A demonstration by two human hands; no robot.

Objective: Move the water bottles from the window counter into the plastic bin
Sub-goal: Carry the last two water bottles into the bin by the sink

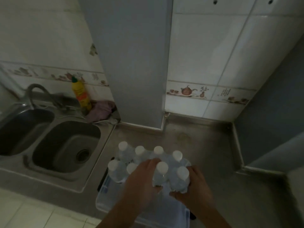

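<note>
We're mid-placing: left hand (141, 181) & right hand (192, 190) each curl round a bottle (160, 175), (181, 178) above the bin (105, 199) w/ six others; next, lower both upright, then loosen each grip.

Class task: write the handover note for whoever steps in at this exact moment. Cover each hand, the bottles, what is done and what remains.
Left hand and right hand: together they hold two water bottles, one hand on each side, above the plastic bin.
Six other bottles stand in the bin's far end, caps up.
Done: those six are in.
Left: lower the held pair into the bin's near end. The window counter is out of view, so check there for more.
</note>
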